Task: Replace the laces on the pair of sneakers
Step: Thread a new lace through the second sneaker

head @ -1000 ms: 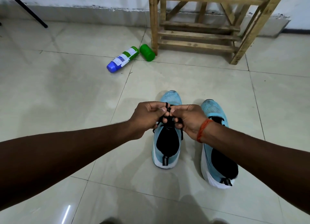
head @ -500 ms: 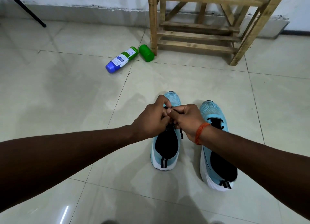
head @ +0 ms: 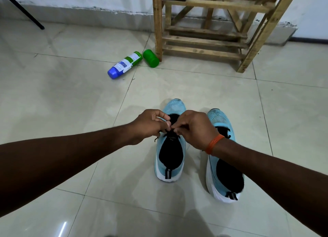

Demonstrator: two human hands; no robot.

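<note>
The first sneaker (head: 160, 148) stands on the floor in front of the wooden rack (head: 204, 41), toe toward it; the second sneaker (head: 220, 120) stands beside it, slightly farther from the rack. The left hand (head: 149, 125) and right hand (head: 193, 128) meet over the first sneaker, fingertips touching, each pinching the black lace (head: 156, 139).

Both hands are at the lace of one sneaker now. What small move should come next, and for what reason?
Probably draw the hands apart a little to take up slack. The left hand and right hand both pinch the black lace, fingertips almost meeting over the left-side sneaker, and a loose end hangs below the left hand.
</note>
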